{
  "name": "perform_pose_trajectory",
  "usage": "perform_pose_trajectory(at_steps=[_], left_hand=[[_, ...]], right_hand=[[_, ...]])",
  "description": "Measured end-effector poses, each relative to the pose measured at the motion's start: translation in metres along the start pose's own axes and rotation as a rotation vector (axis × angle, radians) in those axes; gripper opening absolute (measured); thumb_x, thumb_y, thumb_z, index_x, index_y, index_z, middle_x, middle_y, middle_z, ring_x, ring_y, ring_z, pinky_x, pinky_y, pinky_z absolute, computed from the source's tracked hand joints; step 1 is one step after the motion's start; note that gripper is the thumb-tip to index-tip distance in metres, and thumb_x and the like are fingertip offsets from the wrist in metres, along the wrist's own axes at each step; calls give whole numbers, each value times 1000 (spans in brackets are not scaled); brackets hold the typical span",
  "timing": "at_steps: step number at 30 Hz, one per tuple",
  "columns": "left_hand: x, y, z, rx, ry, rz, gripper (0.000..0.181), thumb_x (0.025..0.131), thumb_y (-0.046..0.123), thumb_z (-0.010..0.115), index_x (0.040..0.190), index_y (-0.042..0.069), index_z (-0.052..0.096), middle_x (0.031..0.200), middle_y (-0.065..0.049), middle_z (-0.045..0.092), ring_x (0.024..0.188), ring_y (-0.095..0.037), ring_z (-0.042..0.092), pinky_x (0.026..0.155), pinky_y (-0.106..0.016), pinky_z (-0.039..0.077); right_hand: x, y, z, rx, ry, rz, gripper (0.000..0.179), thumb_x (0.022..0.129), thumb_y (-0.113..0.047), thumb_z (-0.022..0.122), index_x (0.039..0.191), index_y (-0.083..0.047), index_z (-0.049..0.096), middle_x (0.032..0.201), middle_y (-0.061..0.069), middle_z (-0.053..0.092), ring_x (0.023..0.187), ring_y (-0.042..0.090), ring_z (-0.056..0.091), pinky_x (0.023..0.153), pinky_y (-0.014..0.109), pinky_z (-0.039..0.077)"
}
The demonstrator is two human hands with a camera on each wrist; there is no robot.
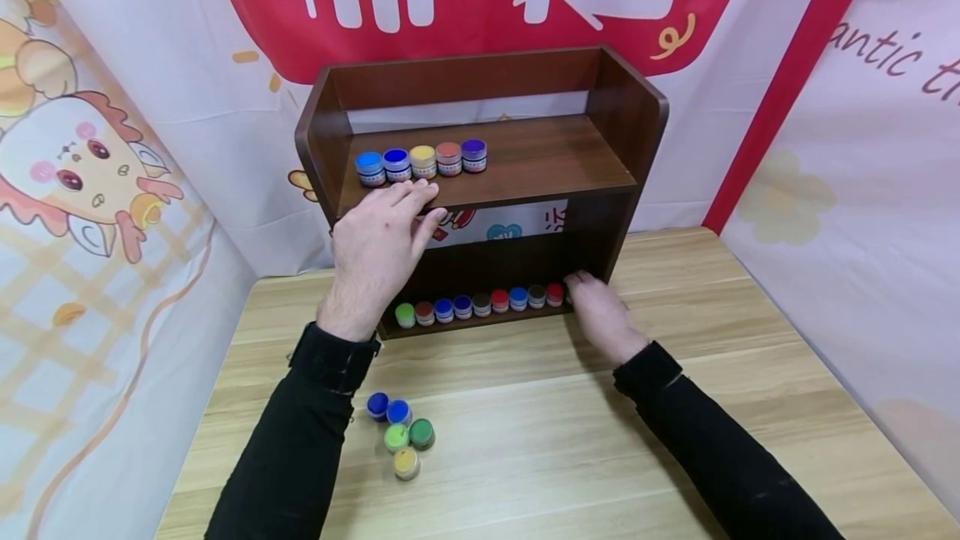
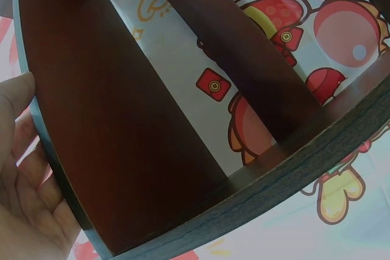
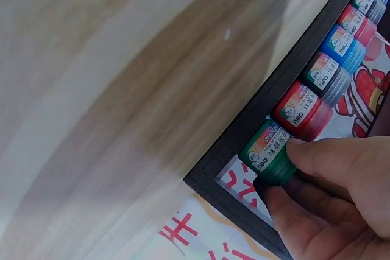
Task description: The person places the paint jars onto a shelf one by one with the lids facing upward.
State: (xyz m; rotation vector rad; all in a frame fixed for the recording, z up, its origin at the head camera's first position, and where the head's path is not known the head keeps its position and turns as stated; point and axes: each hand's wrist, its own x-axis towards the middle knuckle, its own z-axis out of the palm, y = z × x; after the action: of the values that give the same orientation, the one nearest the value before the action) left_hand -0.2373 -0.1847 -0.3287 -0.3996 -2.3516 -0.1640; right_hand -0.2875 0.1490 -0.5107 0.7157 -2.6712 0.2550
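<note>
My right hand (image 1: 607,319) is at the right end of the lower shelf, its thumb and fingers pinching a green paint jar (image 3: 268,153). This jar stands beside a red paint jar (image 3: 301,111), at the end of a row of several jars along the lower shelf. My left hand (image 1: 378,252) rests on the front edge of the upper shelf (image 1: 540,161) of a dark brown wooden rack, fingers extended just in front of a blue-lidded jar (image 1: 397,165). In the left wrist view the thumb touches the board's edge (image 2: 52,162).
On the upper shelf's left side stand several jars, including a yellow one (image 1: 423,162) and a purple one (image 1: 474,155). A loose group on the table (image 1: 510,440) includes a dark green jar (image 1: 422,434) and a yellow jar (image 1: 407,463). Printed cloth (image 1: 187,90) hangs behind the rack.
</note>
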Motion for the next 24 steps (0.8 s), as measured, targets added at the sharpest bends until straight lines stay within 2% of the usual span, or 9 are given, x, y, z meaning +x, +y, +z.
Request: perform_pose_trajectory(at_steps=[6, 10, 17, 24], left_hand=[[0, 1, -1, 5, -3, 2, 54, 103, 59, 49, 138, 23, 70, 138, -2, 68, 124, -27, 64, 90, -46, 59], [1, -1, -3, 9, -6, 15, 54, 103, 60, 49, 138, 24, 70, 137, -2, 68, 123, -27, 65, 87, -45, 60], [5, -10, -9, -3, -39, 89, 52, 102, 58, 51, 138, 25, 70, 134, -2, 70, 119, -27, 66, 81, -44, 61], [14, -19, -16, -54, -81, 195, 48, 101, 52, 58, 136, 21, 71, 134, -3, 69, 123, -25, 63, 86, -45, 60]], right_hand=[[0, -1, -3, 12, -6, -2, 24, 93, 5, 66, 117, 6, 67, 111, 21, 68, 96, 34, 68, 80, 44, 61], [0, -8, -11, 35, 21, -18, 34, 92, 0, 71, 124, 6, 65, 118, 21, 67, 102, 35, 68, 85, 45, 60], [1, -34, -30, 98, 69, -114, 38, 94, -10, 73, 128, 5, 65, 124, 19, 67, 112, 31, 67, 95, 42, 58], [-1, -72, -39, 219, -34, -190, 40, 99, -23, 69, 132, -1, 66, 130, 12, 67, 117, 23, 65, 97, 37, 56]])
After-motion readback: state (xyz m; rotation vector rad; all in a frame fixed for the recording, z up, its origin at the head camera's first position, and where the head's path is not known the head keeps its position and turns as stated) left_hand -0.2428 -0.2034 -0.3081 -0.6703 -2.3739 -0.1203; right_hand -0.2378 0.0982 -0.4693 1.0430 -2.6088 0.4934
